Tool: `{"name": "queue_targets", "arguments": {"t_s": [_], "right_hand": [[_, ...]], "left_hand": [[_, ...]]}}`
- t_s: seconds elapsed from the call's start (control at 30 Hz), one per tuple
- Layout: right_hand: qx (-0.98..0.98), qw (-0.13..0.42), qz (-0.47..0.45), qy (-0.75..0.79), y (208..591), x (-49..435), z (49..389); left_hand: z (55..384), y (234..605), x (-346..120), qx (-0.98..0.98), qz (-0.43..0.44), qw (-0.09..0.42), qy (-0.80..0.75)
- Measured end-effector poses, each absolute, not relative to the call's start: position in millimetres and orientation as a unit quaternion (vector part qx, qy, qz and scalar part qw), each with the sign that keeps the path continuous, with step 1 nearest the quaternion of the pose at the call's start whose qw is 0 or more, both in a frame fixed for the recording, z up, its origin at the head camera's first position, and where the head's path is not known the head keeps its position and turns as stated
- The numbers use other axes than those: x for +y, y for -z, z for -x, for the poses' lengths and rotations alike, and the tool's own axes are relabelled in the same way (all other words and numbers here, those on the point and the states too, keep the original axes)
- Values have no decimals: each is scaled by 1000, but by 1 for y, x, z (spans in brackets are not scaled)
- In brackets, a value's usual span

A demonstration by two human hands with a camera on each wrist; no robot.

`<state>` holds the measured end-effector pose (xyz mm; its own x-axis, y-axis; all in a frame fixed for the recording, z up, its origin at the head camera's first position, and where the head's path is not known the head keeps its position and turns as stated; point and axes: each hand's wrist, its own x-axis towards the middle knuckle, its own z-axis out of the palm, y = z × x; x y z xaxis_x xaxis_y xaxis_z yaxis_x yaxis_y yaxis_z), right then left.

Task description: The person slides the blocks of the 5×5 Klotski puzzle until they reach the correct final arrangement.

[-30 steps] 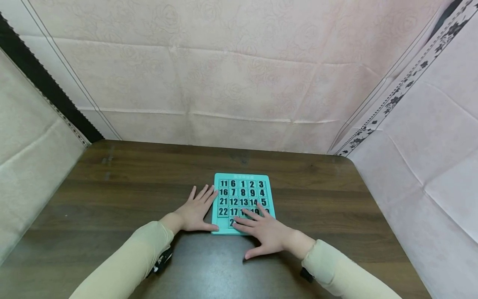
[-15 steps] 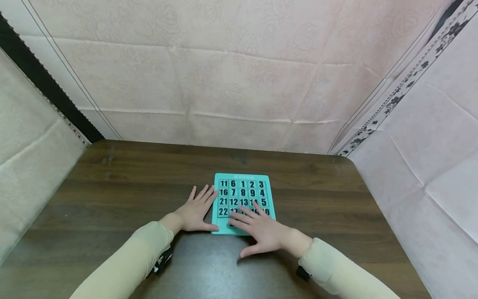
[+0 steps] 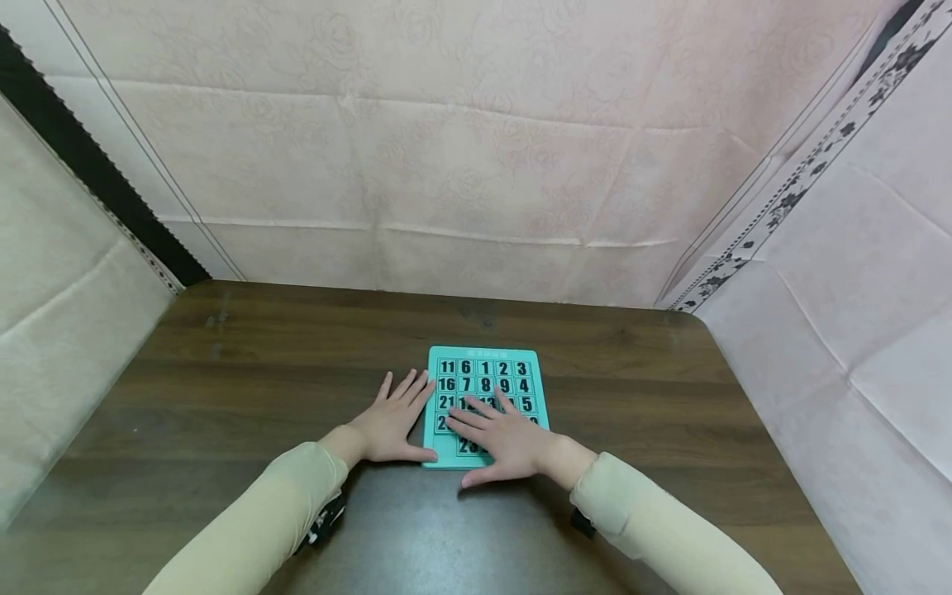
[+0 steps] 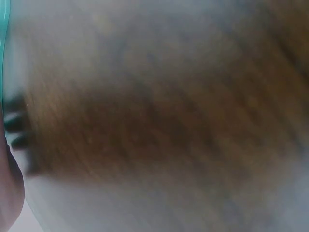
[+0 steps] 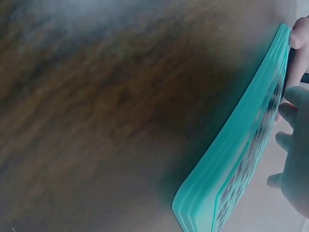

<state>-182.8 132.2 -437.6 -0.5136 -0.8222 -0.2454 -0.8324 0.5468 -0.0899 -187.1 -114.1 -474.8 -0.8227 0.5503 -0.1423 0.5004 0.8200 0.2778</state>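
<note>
A teal number slide puzzle (image 3: 485, 353), with black numerals on its tiles, lies flat on the table. My left hand (image 3: 388, 423) lies along its left side, fingers straight and spread, fingertips and thumb at the edge. My right hand (image 3: 508, 445) is over the lower tiles with its fingers extended and hides several of them. In the right wrist view the puzzle (image 5: 231, 145) appears from the side, the fingers of the right hand (image 5: 298, 154) above its face; whether they touch it I cannot tell. Only a sliver of the left hand (image 4: 9, 193) shows in the left wrist view.
The dark wooden table (image 3: 297, 330) extends around the puzzle on all sides. A pale patterned cloth (image 3: 476, 165) hangs behind its far edge, with more cloth on the left and right. Black wrist straps show under both sleeves.
My right hand has moved left and farther up over the puzzle, covering other tiles and uncovering some at the bottom. My left hand and the puzzle have stayed in place.
</note>
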Motion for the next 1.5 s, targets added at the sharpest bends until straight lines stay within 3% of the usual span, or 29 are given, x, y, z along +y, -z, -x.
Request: {"name": "queue_targets", "arguments": {"t_s": [1.5], "right_hand": [[852,104,511,-37,439,137,163]], "left_hand": [[185,473,-115,945,-289,98,-121]]}}
